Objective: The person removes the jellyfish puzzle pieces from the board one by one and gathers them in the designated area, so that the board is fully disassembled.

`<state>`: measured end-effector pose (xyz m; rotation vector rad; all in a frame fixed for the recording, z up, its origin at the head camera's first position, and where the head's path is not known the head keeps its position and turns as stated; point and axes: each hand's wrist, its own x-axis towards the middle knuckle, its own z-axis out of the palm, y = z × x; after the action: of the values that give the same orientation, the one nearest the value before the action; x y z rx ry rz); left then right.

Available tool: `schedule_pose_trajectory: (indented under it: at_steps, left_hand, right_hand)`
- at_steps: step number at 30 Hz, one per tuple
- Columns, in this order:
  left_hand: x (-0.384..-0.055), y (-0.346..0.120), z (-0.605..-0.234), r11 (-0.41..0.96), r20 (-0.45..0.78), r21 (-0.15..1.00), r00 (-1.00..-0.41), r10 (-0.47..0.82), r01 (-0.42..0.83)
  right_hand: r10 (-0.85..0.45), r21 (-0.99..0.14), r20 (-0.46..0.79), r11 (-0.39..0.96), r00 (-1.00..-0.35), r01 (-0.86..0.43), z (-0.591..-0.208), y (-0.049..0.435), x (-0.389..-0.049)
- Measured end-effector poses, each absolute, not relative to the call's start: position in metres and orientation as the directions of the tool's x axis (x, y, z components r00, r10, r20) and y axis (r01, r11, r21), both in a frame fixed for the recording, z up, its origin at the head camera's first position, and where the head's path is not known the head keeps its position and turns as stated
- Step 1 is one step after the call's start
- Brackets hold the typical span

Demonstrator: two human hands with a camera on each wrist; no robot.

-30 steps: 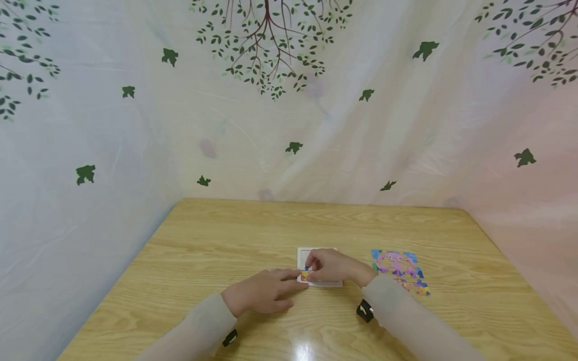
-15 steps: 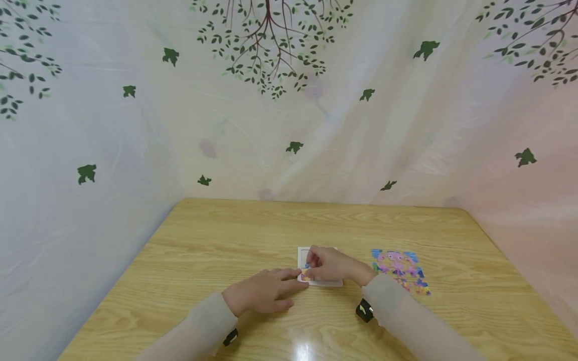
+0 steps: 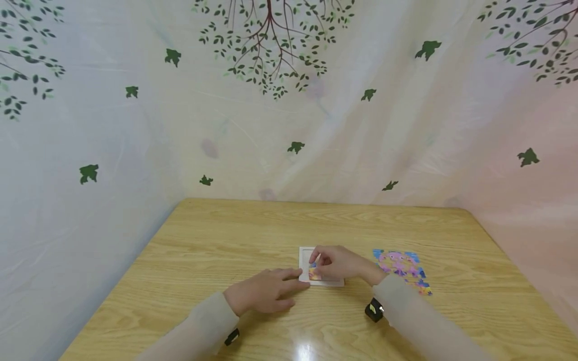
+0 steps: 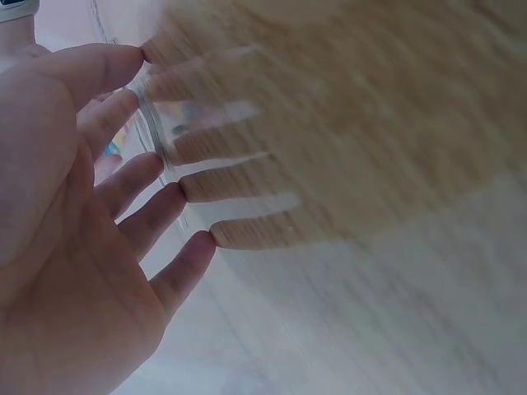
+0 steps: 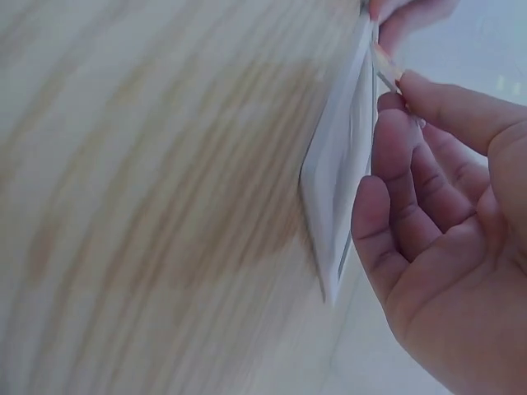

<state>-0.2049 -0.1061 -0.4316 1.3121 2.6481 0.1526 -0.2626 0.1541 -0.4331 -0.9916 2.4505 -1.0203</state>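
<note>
A white puzzle tray with a raised rim lies flat on the table. Over its lower left part, my right hand pinches a small yellow, orange and blue puzzle piece between thumb and finger. Edge-on in the right wrist view, the puzzle piece looks thin and tilted above the tray. With fingers spread and fairly straight, my left hand rests on the table, its fingertips at the tray's left edge. My right hand covers much of the tray's middle.
Right of the tray, a colourful puzzle picture with a pink figure lies on the wooden table, partly behind my right wrist. A pale curtain printed with leaves hangs around the table's back and sides.
My right hand has shifted slightly right, drawing the puzzle piece away from the tray's left rim, and more of the piece shows. The left hand keeps its place at the tray's edge.
</note>
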Motion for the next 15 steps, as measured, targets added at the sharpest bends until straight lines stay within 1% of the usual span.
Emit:
schedule_pose_trajectory:
  at_steps: [8,15]
  left_hand:
    - [-0.208,-0.107,-0.435,0.628,-0.141,0.191,-0.613,0.778,0.754]
    - [-0.208,-0.109,-0.439,0.628,-0.134,0.192,-0.614,0.778,0.754]
  right_hand:
    - [-0.692,-0.751,-0.042,0.498,-0.721,-0.434,-0.431,0.189,-0.259]
    - [-0.688,-0.755,-0.022,0.488,-0.726,-0.439,-0.431,0.224,-0.257]
